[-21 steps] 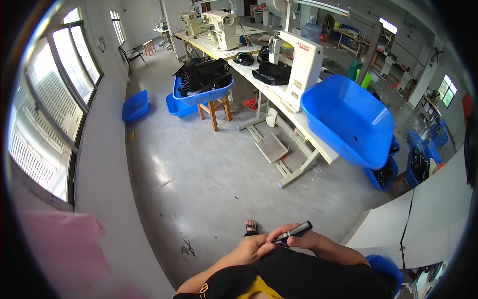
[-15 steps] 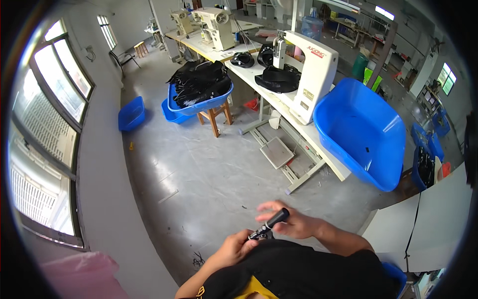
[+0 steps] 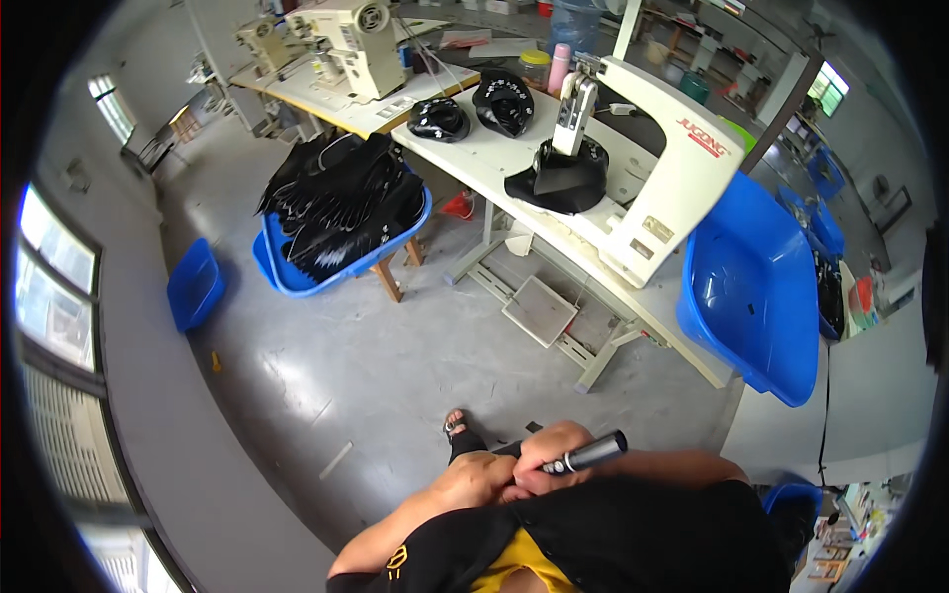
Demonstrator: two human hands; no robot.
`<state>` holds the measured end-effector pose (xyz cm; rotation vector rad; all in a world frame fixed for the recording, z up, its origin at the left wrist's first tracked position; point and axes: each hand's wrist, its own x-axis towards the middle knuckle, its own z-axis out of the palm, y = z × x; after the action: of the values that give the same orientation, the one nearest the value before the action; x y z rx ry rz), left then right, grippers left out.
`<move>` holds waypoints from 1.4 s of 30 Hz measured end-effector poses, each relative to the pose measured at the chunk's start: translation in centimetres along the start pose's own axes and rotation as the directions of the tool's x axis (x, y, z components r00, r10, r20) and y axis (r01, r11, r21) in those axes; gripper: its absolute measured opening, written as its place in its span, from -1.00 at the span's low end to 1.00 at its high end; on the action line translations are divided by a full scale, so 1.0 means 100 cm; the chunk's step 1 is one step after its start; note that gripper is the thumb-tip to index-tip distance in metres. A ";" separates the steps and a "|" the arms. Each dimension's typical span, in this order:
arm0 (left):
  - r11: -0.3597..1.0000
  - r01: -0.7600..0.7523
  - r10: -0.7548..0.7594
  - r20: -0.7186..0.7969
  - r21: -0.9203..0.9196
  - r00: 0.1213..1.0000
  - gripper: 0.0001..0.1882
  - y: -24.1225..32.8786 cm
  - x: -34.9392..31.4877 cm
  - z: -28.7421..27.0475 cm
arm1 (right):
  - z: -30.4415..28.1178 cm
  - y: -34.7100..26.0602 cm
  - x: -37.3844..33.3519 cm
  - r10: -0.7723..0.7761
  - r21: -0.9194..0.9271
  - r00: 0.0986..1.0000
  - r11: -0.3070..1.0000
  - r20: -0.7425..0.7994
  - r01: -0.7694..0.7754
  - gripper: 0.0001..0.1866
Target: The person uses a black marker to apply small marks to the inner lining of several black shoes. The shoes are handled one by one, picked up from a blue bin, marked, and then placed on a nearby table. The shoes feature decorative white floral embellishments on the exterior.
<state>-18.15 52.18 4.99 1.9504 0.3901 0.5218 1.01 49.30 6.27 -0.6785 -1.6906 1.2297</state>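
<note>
Both my hands meet close in front of my black top. A black marker-like pen with a dark cylindrical end sticks out past my right hand, whose fingers are closed round it. Its other end is hidden by the fingers. My left hand is closed too and pressed against the right. What lies in its fingers is hidden.
Ahead stands a white sewing machine with black pieces under its arm. A large blue tub is at its right. A blue basin of black pieces rests on a wooden stool at left. Windows line the left wall.
My right hand, open beside the pen before, has closed round it and come against my left. I have moved nearer the machine table, and my foot now shows.
</note>
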 end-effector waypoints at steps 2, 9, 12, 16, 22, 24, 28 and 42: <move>1.000 -0.004 0.005 0.185 -0.003 0.983 -0.73 -0.023 0.016 -0.038 | -0.020 -0.011 0.031 0.085 -0.152 0.996 0.985 0.020 -0.081 -0.91; 0.926 0.359 -0.343 0.138 -0.114 0.929 -0.68 -0.131 -0.005 -0.108 | -0.137 -0.111 0.036 -0.394 -0.223 0.359 0.873 -0.846 0.433 -0.92; 0.942 0.220 -0.241 -0.054 -0.255 0.969 -0.73 -0.153 0.083 -0.126 | -0.158 -0.063 0.062 -0.409 -0.392 0.404 0.911 -0.818 0.129 -0.83; 0.960 0.159 -0.244 -0.406 -0.232 0.881 -0.79 -0.174 0.197 -0.138 | -0.191 0.018 0.092 -0.217 -0.161 0.430 0.974 -0.877 0.162 -0.68; 0.992 0.006 -0.071 -0.530 -0.123 0.845 -0.80 -0.177 0.324 -0.167 | -0.271 0.094 0.135 0.001 0.105 0.302 0.939 -0.953 0.327 -0.77; 0.996 -0.090 0.058 -0.564 -0.029 0.824 -0.78 -0.189 0.356 -0.172 | -0.299 0.109 0.149 0.022 0.141 0.366 0.943 -0.930 0.301 -0.79; 0.947 -0.235 0.314 -0.478 0.218 0.821 -0.73 -0.206 0.396 -0.178 | -0.328 0.121 0.171 0.073 0.176 0.397 0.957 -0.915 0.229 -0.82; 0.740 0.151 -0.533 -0.435 -0.655 0.726 -0.69 -0.361 0.372 -0.264 | -0.315 0.172 0.344 0.162 0.082 0.610 0.984 -0.776 -0.157 -0.76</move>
<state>-1.57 105.53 -11.11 1.0207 0.8891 0.8836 12.99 97.59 5.11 -1.1809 -0.8872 0.8386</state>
